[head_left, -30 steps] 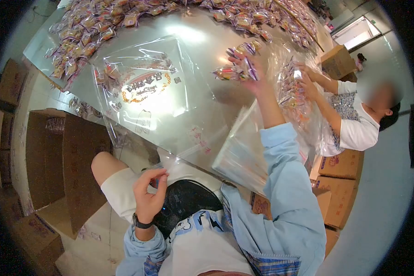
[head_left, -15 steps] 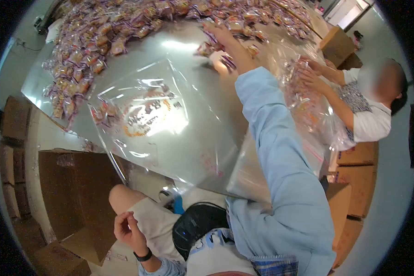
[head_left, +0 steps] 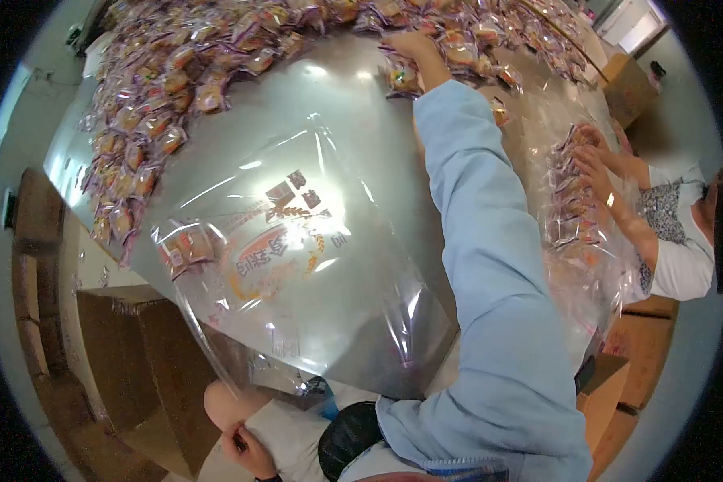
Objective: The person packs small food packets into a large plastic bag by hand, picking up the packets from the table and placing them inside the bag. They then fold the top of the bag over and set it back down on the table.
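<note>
My right hand (head_left: 412, 46) reaches across the metal table to the near edge of a heap of small wrapped pastries (head_left: 217, 40). Its fingers are bent over a purple-edged wrapped pastry (head_left: 402, 79), partly hidden beneath the hand. My left hand (head_left: 249, 451) is low near my knee, its fingers curled; whether it holds anything is hidden. A large clear printed plastic bag (head_left: 297, 249) lies flat on the table in front of me, with a few wrapped pastries (head_left: 189, 245) at its left side.
At the right, a co-worker's hands (head_left: 598, 161) are at a clear bag holding rows of wrapped pastries (head_left: 570, 197). Open cardboard boxes (head_left: 128, 361) stand at the lower left, and more cartons (head_left: 647, 345) at the right. A long stick (head_left: 562, 36) lies along the heap.
My head view has shifted, so the table appears lower. My right hand stays at the heap's edge, a pastry now under it. My left hand is lower in view.
</note>
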The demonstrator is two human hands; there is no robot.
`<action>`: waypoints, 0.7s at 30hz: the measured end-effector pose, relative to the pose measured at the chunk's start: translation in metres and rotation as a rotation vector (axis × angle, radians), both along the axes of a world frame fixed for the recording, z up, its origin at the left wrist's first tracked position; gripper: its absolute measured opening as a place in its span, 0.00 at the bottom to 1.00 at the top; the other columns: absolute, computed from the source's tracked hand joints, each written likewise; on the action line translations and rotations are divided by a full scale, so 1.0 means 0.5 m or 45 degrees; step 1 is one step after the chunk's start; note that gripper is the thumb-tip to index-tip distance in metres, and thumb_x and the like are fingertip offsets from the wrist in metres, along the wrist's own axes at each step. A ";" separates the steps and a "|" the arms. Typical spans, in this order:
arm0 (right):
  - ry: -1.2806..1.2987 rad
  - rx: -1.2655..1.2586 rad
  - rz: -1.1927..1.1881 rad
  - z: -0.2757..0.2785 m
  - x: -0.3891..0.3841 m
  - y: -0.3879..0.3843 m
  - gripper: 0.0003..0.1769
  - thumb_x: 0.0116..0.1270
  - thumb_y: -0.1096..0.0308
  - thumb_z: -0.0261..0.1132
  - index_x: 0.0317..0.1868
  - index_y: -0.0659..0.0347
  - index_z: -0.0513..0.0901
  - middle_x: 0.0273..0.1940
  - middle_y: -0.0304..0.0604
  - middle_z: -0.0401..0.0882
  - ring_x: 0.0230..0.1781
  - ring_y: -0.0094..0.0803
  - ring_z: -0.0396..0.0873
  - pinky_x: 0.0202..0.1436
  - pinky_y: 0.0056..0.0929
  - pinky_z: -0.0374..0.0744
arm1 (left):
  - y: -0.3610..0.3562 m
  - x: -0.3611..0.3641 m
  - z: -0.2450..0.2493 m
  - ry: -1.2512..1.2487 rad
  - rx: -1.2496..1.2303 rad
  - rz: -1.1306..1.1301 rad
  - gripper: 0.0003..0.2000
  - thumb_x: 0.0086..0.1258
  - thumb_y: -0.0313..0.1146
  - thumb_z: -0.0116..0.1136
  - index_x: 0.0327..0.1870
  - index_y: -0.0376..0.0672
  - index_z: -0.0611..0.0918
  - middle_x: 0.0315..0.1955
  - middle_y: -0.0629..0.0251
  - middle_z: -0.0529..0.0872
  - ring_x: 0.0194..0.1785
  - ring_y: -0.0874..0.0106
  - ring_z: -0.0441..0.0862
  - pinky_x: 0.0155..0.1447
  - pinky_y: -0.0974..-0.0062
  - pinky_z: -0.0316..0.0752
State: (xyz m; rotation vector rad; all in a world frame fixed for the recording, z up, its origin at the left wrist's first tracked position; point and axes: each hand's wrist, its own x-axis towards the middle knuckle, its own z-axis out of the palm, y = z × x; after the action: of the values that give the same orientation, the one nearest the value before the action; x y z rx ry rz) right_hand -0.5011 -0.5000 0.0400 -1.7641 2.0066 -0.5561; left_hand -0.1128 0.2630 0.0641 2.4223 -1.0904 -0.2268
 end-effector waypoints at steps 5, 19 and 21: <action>0.588 0.029 0.348 -0.018 -0.011 -0.058 0.62 0.64 0.41 0.71 0.84 0.49 0.39 0.79 0.54 0.60 0.80 0.61 0.54 0.74 0.57 0.68 | -0.006 -0.012 -0.011 -0.033 -0.067 0.049 0.06 0.76 0.27 0.57 0.45 0.34 0.83 0.38 0.57 0.86 0.40 0.66 0.82 0.46 0.71 0.75; -0.227 -0.122 0.647 0.247 -0.014 0.281 0.48 0.71 0.47 0.67 0.79 0.63 0.55 0.72 0.63 0.68 0.70 0.51 0.72 0.69 0.47 0.74 | 0.010 -0.015 -0.036 -0.032 -0.380 -0.163 0.03 0.73 0.24 0.60 0.42 0.35 0.84 0.31 0.67 0.82 0.30 0.75 0.73 0.34 0.77 0.67; -0.879 -0.091 0.719 0.316 -0.044 0.405 0.55 0.68 0.52 0.72 0.82 0.58 0.46 0.73 0.60 0.66 0.71 0.47 0.69 0.70 0.46 0.73 | 0.019 -0.012 -0.038 -0.053 -0.408 -0.190 0.03 0.73 0.24 0.62 0.41 0.36 0.85 0.31 0.67 0.82 0.31 0.75 0.74 0.35 0.77 0.69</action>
State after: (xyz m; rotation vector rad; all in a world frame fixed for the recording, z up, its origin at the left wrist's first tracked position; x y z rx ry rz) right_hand -0.5229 -0.2973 0.1978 -1.7435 0.9874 -0.8869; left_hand -0.1191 0.2726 0.0451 2.0737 -1.2246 -0.0440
